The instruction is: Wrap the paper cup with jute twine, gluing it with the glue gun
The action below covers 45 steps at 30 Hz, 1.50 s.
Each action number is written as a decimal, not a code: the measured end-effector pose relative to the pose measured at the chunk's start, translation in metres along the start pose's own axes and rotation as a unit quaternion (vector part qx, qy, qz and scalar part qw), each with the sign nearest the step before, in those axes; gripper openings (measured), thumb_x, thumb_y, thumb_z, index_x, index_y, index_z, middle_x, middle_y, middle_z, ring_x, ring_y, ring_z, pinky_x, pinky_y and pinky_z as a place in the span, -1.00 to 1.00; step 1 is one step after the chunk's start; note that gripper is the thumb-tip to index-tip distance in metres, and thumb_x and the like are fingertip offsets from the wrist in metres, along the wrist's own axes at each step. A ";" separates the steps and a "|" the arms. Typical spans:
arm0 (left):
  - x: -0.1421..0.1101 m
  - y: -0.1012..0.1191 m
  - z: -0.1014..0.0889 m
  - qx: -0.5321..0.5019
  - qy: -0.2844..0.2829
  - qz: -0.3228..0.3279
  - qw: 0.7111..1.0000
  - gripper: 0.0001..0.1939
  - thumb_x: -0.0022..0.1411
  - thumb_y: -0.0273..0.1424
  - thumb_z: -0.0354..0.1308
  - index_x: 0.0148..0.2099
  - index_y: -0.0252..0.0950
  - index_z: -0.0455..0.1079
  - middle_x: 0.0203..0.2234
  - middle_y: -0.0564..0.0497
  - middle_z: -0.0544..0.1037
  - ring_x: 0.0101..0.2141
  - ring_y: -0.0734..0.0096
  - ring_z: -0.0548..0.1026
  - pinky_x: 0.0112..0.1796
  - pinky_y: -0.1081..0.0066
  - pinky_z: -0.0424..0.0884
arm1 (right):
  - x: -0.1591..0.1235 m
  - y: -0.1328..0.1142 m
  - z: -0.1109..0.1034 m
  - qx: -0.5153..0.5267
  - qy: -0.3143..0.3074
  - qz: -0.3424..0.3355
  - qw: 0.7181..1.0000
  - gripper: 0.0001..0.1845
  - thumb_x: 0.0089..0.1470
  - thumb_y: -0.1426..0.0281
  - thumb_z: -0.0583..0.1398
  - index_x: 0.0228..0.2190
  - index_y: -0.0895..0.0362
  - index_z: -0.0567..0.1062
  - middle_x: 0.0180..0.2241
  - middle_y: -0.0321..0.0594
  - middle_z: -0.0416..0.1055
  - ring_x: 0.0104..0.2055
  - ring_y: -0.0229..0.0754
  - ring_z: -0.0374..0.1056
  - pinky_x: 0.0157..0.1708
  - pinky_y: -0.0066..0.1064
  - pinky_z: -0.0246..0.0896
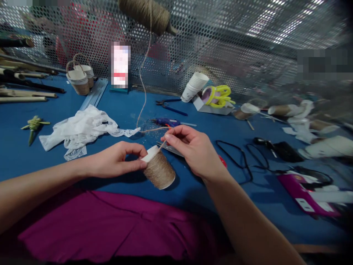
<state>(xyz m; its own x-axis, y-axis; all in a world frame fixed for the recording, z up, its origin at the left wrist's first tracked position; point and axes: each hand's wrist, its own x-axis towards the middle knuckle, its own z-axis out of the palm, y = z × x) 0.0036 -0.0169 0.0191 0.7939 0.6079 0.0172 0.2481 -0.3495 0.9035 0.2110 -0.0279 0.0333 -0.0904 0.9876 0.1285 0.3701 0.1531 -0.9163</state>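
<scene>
A paper cup wrapped in brown twine lies tilted in front of me, its white rim toward the upper left. My left hand pinches that rim between thumb and fingers. Just above the cup, my right hand grips the twine between thumb and forefinger. One stretch of twine runs from those fingers down to the cup. Another goes left across the table, then up to a large twine spool. Behind my right hand lies a blue glue gun, and scissors are partly hidden beneath it.
White lace is heaped at left beside a small green woven figure. Two handled cups stand behind it. Farther back are pliers and stacked paper cups. A black cable and purple box lie right.
</scene>
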 end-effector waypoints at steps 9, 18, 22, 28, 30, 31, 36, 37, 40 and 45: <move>-0.001 -0.003 0.000 -0.010 -0.012 -0.004 1.000 -0.79 0.24 -0.33 -0.03 -0.31 -0.38 0.31 -0.36 -0.04 0.44 -0.33 0.41 0.39 -0.25 0.38 0.33 | -0.004 0.006 0.000 0.000 -0.018 0.024 1.000 -0.81 -0.04 0.26 0.22 -0.44 0.14 0.41 -0.42 -0.23 0.44 -0.36 -0.24 0.34 -0.29 -0.34 0.25; -0.002 -0.003 0.000 -0.014 -0.025 -0.004 1.000 -0.80 0.24 -0.34 -0.02 -0.31 -0.37 0.31 -0.30 -0.07 0.46 -0.27 0.38 0.40 -0.19 0.35 0.32 | -0.006 0.006 0.001 -0.014 -0.045 0.036 0.998 -0.83 -0.01 0.28 0.18 -0.44 0.14 0.39 -0.41 -0.23 0.44 -0.35 -0.23 0.36 -0.28 -0.31 0.26; -0.002 -0.003 -0.001 -0.017 -0.029 0.003 0.999 -0.81 0.24 -0.34 -0.01 -0.29 -0.37 0.33 -0.27 -0.08 0.47 -0.26 0.38 0.40 -0.18 0.35 0.33 | -0.007 0.009 0.003 -0.006 -0.064 0.038 0.997 -0.83 0.00 0.28 0.18 -0.44 0.14 0.40 -0.42 -0.24 0.42 -0.35 -0.25 0.35 -0.28 -0.33 0.26; -0.002 -0.001 -0.003 -0.025 -0.031 0.003 0.999 -0.82 0.23 -0.36 -0.01 -0.28 -0.38 0.32 -0.28 -0.09 0.46 -0.26 0.38 0.40 -0.18 0.35 0.33 | -0.006 0.007 0.003 0.018 -0.076 0.046 0.996 -0.84 0.01 0.29 0.18 -0.44 0.15 0.41 -0.41 -0.25 0.42 -0.35 -0.28 0.33 -0.27 -0.38 0.26; -0.002 -0.001 -0.004 -0.026 -0.031 0.005 0.999 -0.82 0.23 -0.36 -0.01 -0.29 -0.38 0.32 -0.29 -0.09 0.46 -0.27 0.38 0.40 -0.19 0.36 0.33 | -0.006 0.006 0.001 0.022 -0.076 0.047 0.996 -0.84 0.02 0.29 0.17 -0.44 0.15 0.41 -0.40 -0.25 0.41 -0.35 -0.29 0.33 -0.26 -0.39 0.26; -0.002 -0.001 -0.004 -0.026 -0.031 0.006 0.999 -0.82 0.24 -0.36 -0.01 -0.30 -0.38 0.32 -0.30 -0.08 0.46 -0.28 0.39 0.40 -0.19 0.36 0.33 | -0.006 0.006 0.000 0.022 -0.077 0.046 0.996 -0.84 0.02 0.29 0.17 -0.44 0.15 0.40 -0.40 -0.25 0.42 -0.35 -0.29 0.33 -0.26 -0.39 0.26; -0.001 -0.003 -0.005 -0.029 -0.031 0.008 0.999 -0.82 0.25 -0.37 -0.03 -0.29 -0.38 0.32 -0.32 -0.07 0.44 -0.29 0.41 0.39 -0.21 0.39 0.33 | -0.006 0.005 -0.004 0.012 -0.074 0.028 0.997 -0.86 0.04 0.32 0.16 -0.44 0.15 0.39 -0.39 -0.24 0.43 -0.35 -0.30 0.33 -0.27 -0.40 0.25; -0.001 -0.003 -0.005 -0.031 -0.033 0.007 0.999 -0.82 0.25 -0.37 -0.03 -0.29 -0.38 0.32 -0.31 -0.07 0.44 -0.29 0.41 0.39 -0.21 0.39 0.33 | -0.007 0.004 -0.005 0.009 -0.072 0.026 0.997 -0.87 0.05 0.33 0.16 -0.44 0.15 0.39 -0.40 -0.24 0.43 -0.36 -0.30 0.33 -0.27 -0.40 0.24; -0.001 -0.003 -0.006 -0.033 -0.034 0.007 0.999 -0.82 0.25 -0.37 -0.02 -0.29 -0.38 0.32 -0.32 -0.06 0.44 -0.29 0.42 0.39 -0.22 0.41 0.33 | -0.007 0.004 -0.004 0.006 -0.073 0.025 0.997 -0.87 0.05 0.33 0.15 -0.43 0.15 0.38 -0.39 -0.23 0.44 -0.36 -0.30 0.33 -0.27 -0.40 0.24; -0.002 -0.002 -0.006 -0.037 -0.039 0.010 0.999 -0.83 0.24 -0.36 -0.01 -0.30 -0.38 0.31 -0.36 -0.03 0.43 -0.32 0.43 0.38 -0.23 0.42 0.33 | -0.007 0.005 0.002 0.024 -0.092 0.040 0.995 -0.87 0.06 0.34 0.14 -0.43 0.16 0.37 -0.34 -0.21 0.45 -0.33 -0.31 0.34 -0.26 -0.41 0.25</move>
<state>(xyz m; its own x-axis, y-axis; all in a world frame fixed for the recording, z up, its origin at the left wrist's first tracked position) -0.0021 -0.0132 0.0196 0.8395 0.5433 0.0039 0.1933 -0.3054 0.9324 0.2118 -0.0343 0.0275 -0.2321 0.9726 -0.0126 0.3380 0.0685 -0.9386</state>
